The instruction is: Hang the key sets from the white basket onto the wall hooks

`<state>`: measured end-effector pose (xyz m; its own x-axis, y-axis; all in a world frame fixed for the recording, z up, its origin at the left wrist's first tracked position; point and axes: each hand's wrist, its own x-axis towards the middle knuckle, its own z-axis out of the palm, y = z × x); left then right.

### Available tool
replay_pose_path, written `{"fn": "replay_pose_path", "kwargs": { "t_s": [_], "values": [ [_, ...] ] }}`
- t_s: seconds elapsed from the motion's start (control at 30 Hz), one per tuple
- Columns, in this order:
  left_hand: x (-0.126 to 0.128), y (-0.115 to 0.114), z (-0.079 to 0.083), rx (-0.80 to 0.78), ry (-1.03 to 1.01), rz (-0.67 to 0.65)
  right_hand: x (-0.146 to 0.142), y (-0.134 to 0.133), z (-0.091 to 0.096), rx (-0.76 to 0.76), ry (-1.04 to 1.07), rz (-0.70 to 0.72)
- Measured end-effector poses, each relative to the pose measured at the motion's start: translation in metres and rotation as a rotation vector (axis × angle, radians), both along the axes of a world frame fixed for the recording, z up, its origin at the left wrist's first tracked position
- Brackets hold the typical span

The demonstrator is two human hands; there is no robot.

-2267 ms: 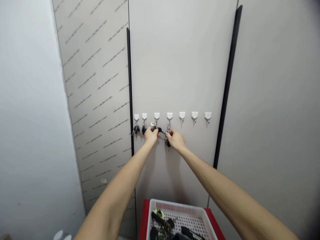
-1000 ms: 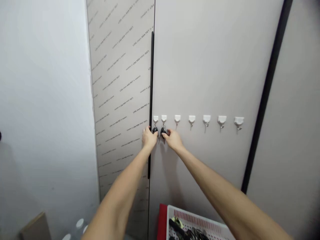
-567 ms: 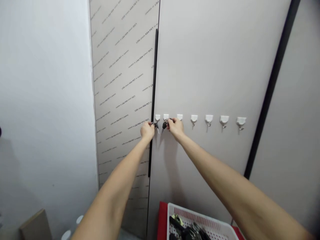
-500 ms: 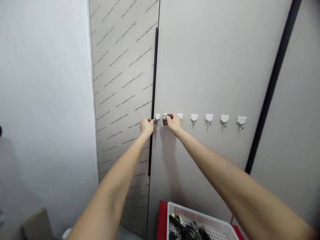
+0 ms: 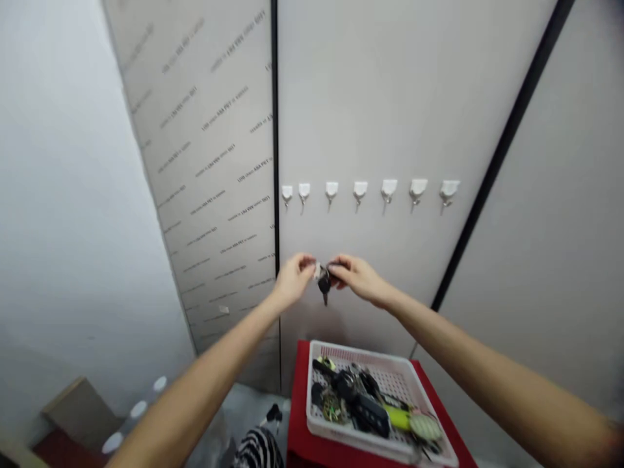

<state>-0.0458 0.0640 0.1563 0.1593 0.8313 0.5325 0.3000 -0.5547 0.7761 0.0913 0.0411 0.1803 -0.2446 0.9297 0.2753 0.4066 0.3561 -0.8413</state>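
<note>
Where your two forearms frame the lower part of the view, a white perforated plastic basket (image 5: 336,430) sits on a red worktop (image 5: 299,403), heaped with keys and black key fobs (image 5: 370,415), plus a yellow-green item (image 5: 397,417) toward its right side, against a pale ridged piece (image 5: 425,428). Below and to your left, you have white-capped containers (image 5: 138,409), a brown board (image 5: 80,413) leaning near them, and a zebra-striped item (image 5: 258,448) beside the worktop. Above the back of the basket, your hands face each other, close together. Your left hand (image 5: 296,279) is closed in a pinch, thumb against fingers, on a small silvery piece (image 5: 317,270); your right hand (image 5: 359,279) is pinched likewise on a dark piece (image 5: 336,264), its lower fingers curled in. Between them a black-headed key (image 5: 324,284) hangs blade down, just beside your right thumb; blur hides which grip carries it. Beyond your hands stands a pale cabinet door (image 5: 341,97) with seven white hooks (image 5: 360,189) in one row, well above the key. Black vertical strips (image 5: 497,156) edge that door, and film-covered panelling (image 5: 214,149) printed with slanting text stands to its left, meeting a white wall (image 5: 63,195).
</note>
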Motion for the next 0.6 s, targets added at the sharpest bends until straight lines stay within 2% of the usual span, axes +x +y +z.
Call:
{"fn": "replay_pose_path", "kwargs": {
  "t_s": [0.1,0.17,0.23,0.3,0.37,0.43,0.53,0.6],
  "values": [
    [0.025,-0.038,-0.076,-0.186,0.104,-0.090,0.035,-0.030,-0.072,-0.160,-0.060,0.017],
    [0.038,-0.057,-0.113,-0.286,0.210,-0.149,0.055,-0.047,-0.114,-0.205,-0.121,-0.005],
    [0.046,-0.067,-0.135,-0.317,0.344,-0.202,0.073,-0.059,-0.143,-0.210,-0.191,-0.040],
    [0.050,-0.067,-0.142,-0.297,0.397,-0.201,0.088,-0.065,-0.158,-0.220,-0.221,-0.080],
    [0.055,-0.057,-0.134,-0.330,0.315,-0.181,0.097,-0.064,-0.157,-0.219,-0.189,-0.126],
    [0.061,-0.043,-0.113,-0.471,0.123,-0.202,0.098,-0.056,-0.140,-0.213,-0.072,-0.188],
    [0.075,-0.024,-0.062,-0.675,-0.231,-0.365,0.089,-0.039,-0.088,-0.245,0.286,-0.158],
    [0.083,-0.018,-0.025,-0.715,-0.357,-0.592,0.082,-0.029,-0.047,-0.245,0.481,-0.002]
  ]
}}
